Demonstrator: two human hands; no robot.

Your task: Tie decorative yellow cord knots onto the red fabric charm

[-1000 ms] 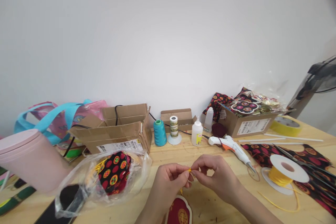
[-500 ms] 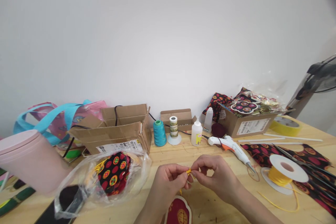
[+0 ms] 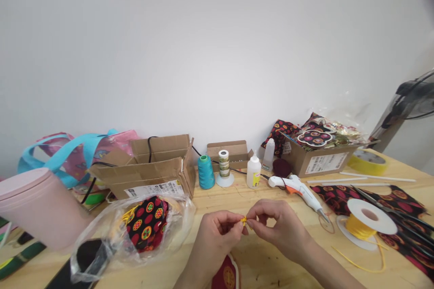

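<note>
At front center, above wooden tabletop [image 3: 267, 264]: small yellow cord knot [image 3: 243, 221], pinched from two sides.
Looks compact and bright, with loops too fine to trace. Gripped by closed thumb-and-index pinch of left hand [image 3: 217, 237]; at right edge, by matching pinch of right hand [image 3: 280, 225]. Below, partly hidden: pale-rimmed red piece [image 3: 226, 274]. Bounded at left by plastic bag [image 3: 185, 216], at right by glue gun [image 3: 300, 189], ahead by glue bottle [image 3: 253, 174] beyond open strip of wood.
</note>
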